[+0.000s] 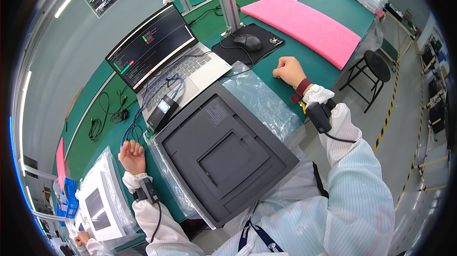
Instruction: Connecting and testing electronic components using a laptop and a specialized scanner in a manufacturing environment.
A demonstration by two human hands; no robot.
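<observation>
A dark grey rectangular panel-like device lies face down or back up in front of me, with vent slots and a recessed rectangle. Clear plastic sheeting spreads under it. My left hand rests left of the panel with its fingers curled in and nothing seen in them, close to blue cables. On the right, my right hand is a loose fist on the table beside the sheeting, near the mouse pad. A small black box with a blue cable plugged in sits between panel and laptop.
An open laptop stands behind the panel, with a black mouse to its right. Pink foam lies at the far right. White framed panels in plastic are at the left, near another person's hand. A black stool stands rightward.
</observation>
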